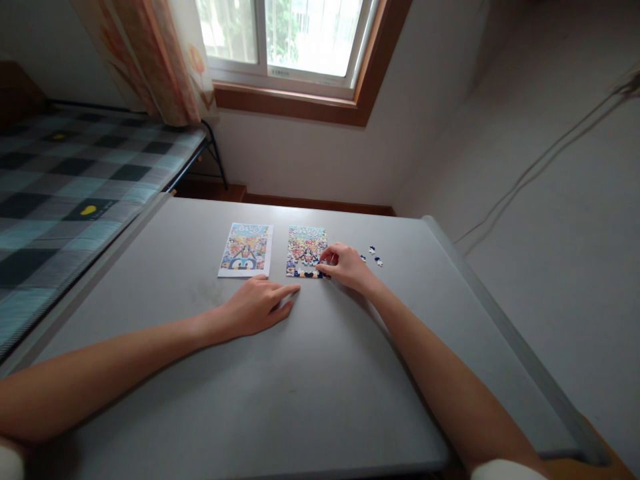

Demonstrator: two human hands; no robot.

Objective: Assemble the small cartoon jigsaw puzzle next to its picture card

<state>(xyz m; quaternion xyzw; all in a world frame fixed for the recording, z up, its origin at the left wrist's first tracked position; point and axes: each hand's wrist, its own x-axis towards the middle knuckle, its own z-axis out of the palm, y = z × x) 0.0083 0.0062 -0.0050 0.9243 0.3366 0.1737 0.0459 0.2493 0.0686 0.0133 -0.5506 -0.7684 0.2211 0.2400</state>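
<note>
A partly assembled jigsaw puzzle point(306, 243) lies flat on the grey table, with a gap showing in its lower part. Over its lower right side is my right hand point(344, 265), thumb and forefinger pinched together on a small puzzle piece point(320, 265). My left hand point(260, 303) rests on the table just below the puzzle, its fingers apart and holding nothing. Left of the puzzle lies a printed reference picture point(245, 250) with the same colourful cartoon design. A few loose puzzle pieces point(379, 261) lie to the right of my right hand, one partly hidden by it.
The grey table point(300, 400) has raised edges at left and right. Beyond it are a wall and a window point(310, 33) with a wooden frame. A bed with a checked cover point(90, 167) stands at the left, beside a patterned curtain point(150, 60). A cord point(540, 160) hangs along the right wall.
</note>
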